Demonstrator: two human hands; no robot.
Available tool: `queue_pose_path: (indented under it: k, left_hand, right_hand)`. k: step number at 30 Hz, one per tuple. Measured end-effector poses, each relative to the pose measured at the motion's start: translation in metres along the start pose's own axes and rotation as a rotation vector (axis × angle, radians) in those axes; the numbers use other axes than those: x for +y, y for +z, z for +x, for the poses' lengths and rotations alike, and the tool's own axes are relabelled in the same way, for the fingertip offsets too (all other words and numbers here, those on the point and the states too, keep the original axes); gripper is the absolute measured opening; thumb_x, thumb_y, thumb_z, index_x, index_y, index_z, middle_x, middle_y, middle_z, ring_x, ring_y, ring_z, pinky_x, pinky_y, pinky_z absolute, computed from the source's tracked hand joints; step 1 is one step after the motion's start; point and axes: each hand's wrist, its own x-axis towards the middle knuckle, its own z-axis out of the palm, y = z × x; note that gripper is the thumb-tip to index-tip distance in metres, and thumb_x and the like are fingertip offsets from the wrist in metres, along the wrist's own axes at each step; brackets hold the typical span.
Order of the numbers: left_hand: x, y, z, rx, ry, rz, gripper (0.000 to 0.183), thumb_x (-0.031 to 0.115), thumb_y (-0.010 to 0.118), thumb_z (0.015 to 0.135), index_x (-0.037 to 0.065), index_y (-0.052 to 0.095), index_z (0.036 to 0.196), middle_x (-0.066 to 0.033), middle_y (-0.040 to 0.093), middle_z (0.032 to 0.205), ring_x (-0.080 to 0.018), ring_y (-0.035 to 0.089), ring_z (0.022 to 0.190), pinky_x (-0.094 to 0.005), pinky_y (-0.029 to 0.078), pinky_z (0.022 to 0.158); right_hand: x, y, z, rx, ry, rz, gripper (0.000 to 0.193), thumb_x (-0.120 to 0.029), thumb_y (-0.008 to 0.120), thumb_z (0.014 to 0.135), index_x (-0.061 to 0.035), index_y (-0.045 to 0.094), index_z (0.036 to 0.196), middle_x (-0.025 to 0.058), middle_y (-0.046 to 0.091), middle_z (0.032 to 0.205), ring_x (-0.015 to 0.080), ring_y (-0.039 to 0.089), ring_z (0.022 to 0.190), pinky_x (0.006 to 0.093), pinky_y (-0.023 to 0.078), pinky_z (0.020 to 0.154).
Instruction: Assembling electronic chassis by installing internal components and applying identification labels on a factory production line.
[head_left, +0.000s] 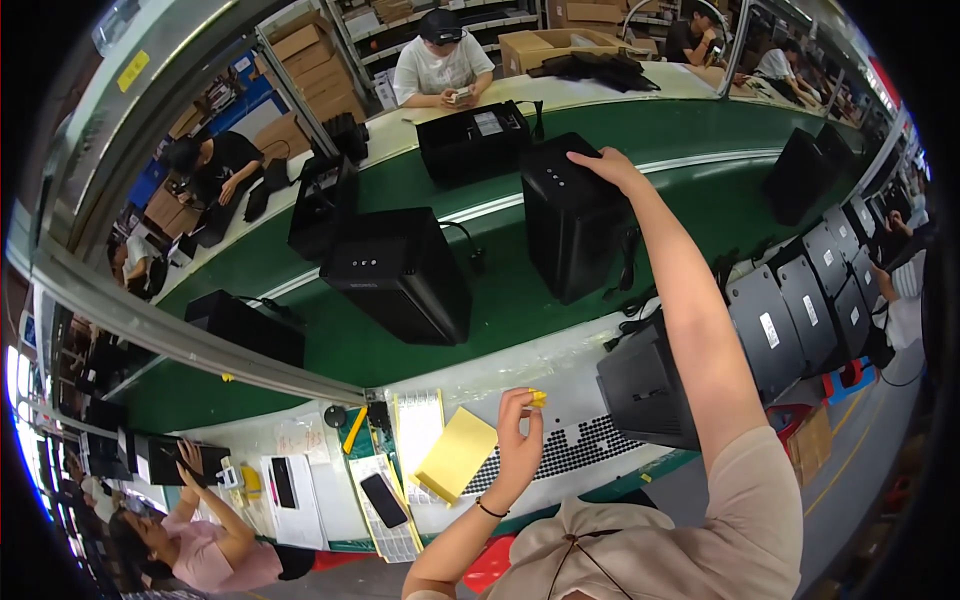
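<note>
My right arm [690, 310] reaches far across a green conveyor belt. My right hand [612, 168] grips the top far edge of an upright black speaker cabinet [575, 225], its thumb lying on the top panel. Small light-coloured round knobs or sockets mark that panel, and a black cable hangs at the cabinet's right. Nearer to me, my left hand [519, 440] is raised above the white worktable [375, 440], fingers curled in. A small yellow piece [538, 398] is at its fingertips; whether it is held or wrapped on a finger is unclear.
More black speakers [400, 275] stand on the belt [500, 310]. A yellow pad [458, 452], phone [384, 499], yellow cutter [354, 430] and sheet of black round dots [560, 444] lie on the worktable. Speakers [650, 385] crowd the right side. A metal post [200, 345] crosses left; co-workers sit around.
</note>
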Motion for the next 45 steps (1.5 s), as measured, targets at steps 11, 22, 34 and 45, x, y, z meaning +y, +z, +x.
queue_pose_path:
  k: [11, 22, 34, 45]
  left_hand:
    - [-0.098, 0.035, 0.105, -0.261, -1.042, -1.231, 0.070, 0.056, 0.035, 0.096, -0.003, 0.035, 0.132, -0.0188, 0.043, 0.133, -0.0380, 0.048, 0.119, -0.0557, 0.040, 0.101]
    - [-0.155, 0.054, 0.096, -0.107, -0.563, -1.256, 0.052, 0.046, 0.041, 0.097, 0.011, 0.043, 0.136, -0.0082, 0.051, 0.133, -0.0236, 0.050, 0.121, -0.0415, 0.044, 0.102]
    - [-0.093, -0.002, 0.030, -0.367, -0.374, -0.311, 0.061, 0.048, 0.042, 0.095, 0.007, 0.038, 0.139, -0.0090, 0.045, 0.137, -0.0225, 0.040, 0.128, -0.0361, 0.032, 0.107]
    - [-0.002, -0.037, 0.070, -0.164, -0.664, -0.656, 0.077, 0.061, 0.025, 0.096, 0.005, 0.014, 0.149, -0.0107, 0.024, 0.151, -0.0217, 0.024, 0.137, -0.0347, 0.021, 0.113]
  right_hand:
    - [-0.099, 0.059, -0.129, 0.089, 0.017, -0.299, 0.088, -0.071, 0.065, 0.067, 0.0063, 0.058, 0.110, 0.0220, 0.067, 0.094, 0.0351, 0.066, 0.090, 0.0404, 0.051, 0.079]
    - [-0.067, 0.092, -0.297, 0.285, -0.142, -0.003, 0.050, -0.036, 0.077, 0.074, 0.0010, 0.056, 0.100, 0.0194, 0.067, 0.090, 0.0322, 0.067, 0.085, 0.0374, 0.052, 0.074]
    - [0.020, 0.046, -0.489, 0.233, -0.578, 0.619, 0.058, -0.054, 0.048, 0.091, 0.0012, 0.052, 0.110, 0.0151, 0.055, 0.102, 0.0251, 0.052, 0.091, 0.0379, 0.040, 0.084]
    - [0.010, 0.057, -0.476, -0.176, -0.036, 1.273, 0.060, -0.050, 0.031, 0.099, -0.0046, 0.038, 0.138, 0.0104, 0.045, 0.136, 0.0249, 0.046, 0.122, 0.0388, 0.039, 0.102]
